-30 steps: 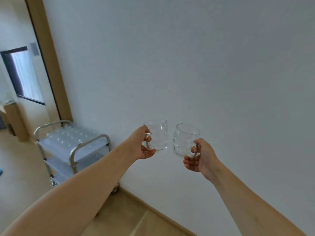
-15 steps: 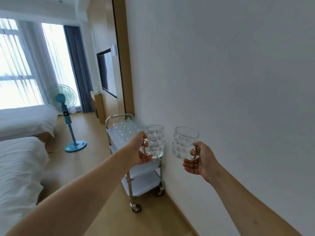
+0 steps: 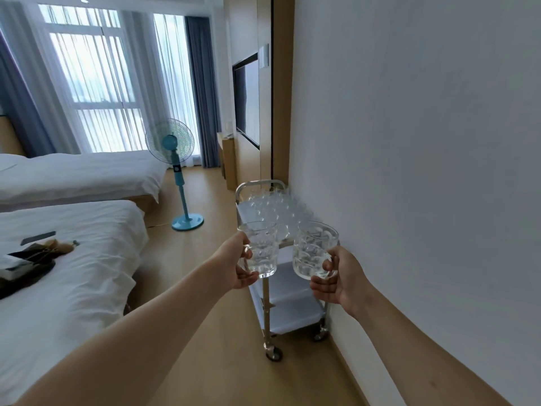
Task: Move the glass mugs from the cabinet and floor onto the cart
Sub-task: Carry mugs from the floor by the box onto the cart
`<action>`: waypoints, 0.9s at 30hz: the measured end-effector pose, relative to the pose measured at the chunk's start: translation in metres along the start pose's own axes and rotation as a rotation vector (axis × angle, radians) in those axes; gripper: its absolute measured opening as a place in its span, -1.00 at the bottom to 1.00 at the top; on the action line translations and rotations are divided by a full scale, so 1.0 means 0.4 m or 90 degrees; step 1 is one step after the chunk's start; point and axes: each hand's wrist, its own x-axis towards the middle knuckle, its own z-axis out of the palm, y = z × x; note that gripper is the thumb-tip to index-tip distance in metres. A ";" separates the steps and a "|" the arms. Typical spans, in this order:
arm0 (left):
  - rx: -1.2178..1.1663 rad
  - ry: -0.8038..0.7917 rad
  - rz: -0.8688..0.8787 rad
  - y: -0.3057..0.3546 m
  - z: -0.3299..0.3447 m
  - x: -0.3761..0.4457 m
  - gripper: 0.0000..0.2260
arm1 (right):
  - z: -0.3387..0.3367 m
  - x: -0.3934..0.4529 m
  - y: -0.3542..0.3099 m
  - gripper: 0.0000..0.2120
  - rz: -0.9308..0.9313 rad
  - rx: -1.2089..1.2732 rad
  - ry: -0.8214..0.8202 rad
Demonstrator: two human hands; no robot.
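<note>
Left hand (image 3: 237, 266) gripped a mug (image 3: 259, 249) by its handle, fingers curled through; right hand (image 3: 336, 281) held a second mug (image 3: 313, 250) the same way. Both mugs upright, side by side, apart, carried in the air. Cart (image 3: 288, 300) stood straight ahead and below the hands, against the wall (image 3: 409, 142), long axis running away from the person. Its top shelf was crowded with mugs (image 3: 275, 206) toward the far end; near edge hidden behind the held mugs, so free space couldn't be told. Both hands looked about equally near, left toward the cart's open side. Fan (image 3: 172, 159) and beds (image 3: 73, 230) sat off left.
</note>
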 end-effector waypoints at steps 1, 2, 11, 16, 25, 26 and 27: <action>0.000 0.003 0.003 0.013 -0.018 0.029 -0.81 | 0.028 0.028 0.002 -0.64 0.002 0.000 0.000; 0.002 0.006 0.005 0.026 -0.035 0.055 -0.81 | 0.053 0.052 0.005 -0.64 0.002 0.000 0.001; 0.047 -0.034 0.008 0.176 -0.218 0.322 -0.79 | 0.313 0.258 0.036 -0.62 0.005 0.060 0.058; 0.075 -0.074 0.004 0.229 -0.306 0.440 -0.81 | 0.443 0.348 0.051 -0.63 0.023 0.076 0.103; 0.110 -0.102 -0.035 0.304 -0.393 0.639 -0.83 | 0.615 0.489 0.081 -0.62 0.055 0.103 0.143; 0.108 -0.107 -0.036 0.310 -0.393 0.661 -0.82 | 0.623 0.507 0.080 -0.63 0.059 0.098 0.147; 0.105 -0.112 -0.037 0.314 -0.392 0.682 -0.82 | 0.629 0.524 0.079 -0.64 0.062 0.093 0.150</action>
